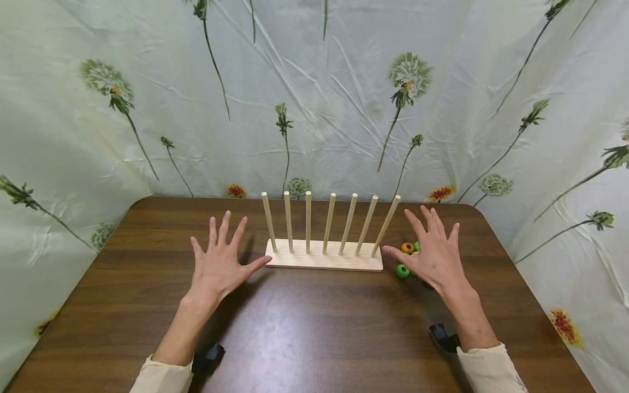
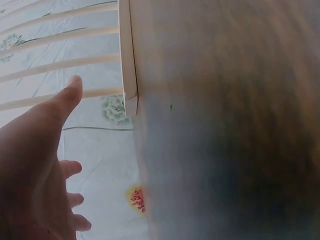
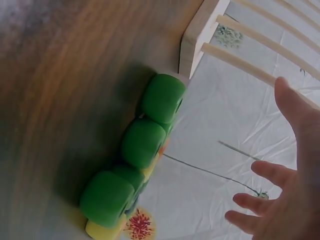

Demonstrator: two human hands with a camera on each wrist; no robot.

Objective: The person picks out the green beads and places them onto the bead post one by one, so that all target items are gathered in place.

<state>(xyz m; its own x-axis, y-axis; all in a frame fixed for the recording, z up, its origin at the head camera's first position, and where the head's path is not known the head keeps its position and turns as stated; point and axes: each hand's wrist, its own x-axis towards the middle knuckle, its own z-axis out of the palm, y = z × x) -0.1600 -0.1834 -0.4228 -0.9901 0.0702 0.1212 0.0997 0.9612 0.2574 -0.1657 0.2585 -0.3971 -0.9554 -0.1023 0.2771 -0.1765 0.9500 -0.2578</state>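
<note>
A pale wooden rack [image 1: 324,262] with several upright pegs [image 1: 308,224] stands on the brown table. My left hand [image 1: 218,265] is spread wide at the rack's left end, its thumb tip overlapping the base corner in the head view. At the opposite end my right hand [image 1: 434,256] spreads its fingers, thumb toward the last peg. Partly hidden under the right hand lies a cluster of beads: an orange bead [image 1: 407,248] and a green bead [image 1: 402,271] show. In the right wrist view several green beads [image 3: 163,98] and a yellow bead [image 3: 105,229] lie beside the base end.
The table [image 1: 314,327] is dark wood-grained and reaches back to a pale curtain [image 1: 334,109] printed with dandelions. Black straps [image 1: 208,357] are worn at both wrists, below light sleeves [image 1: 491,368].
</note>
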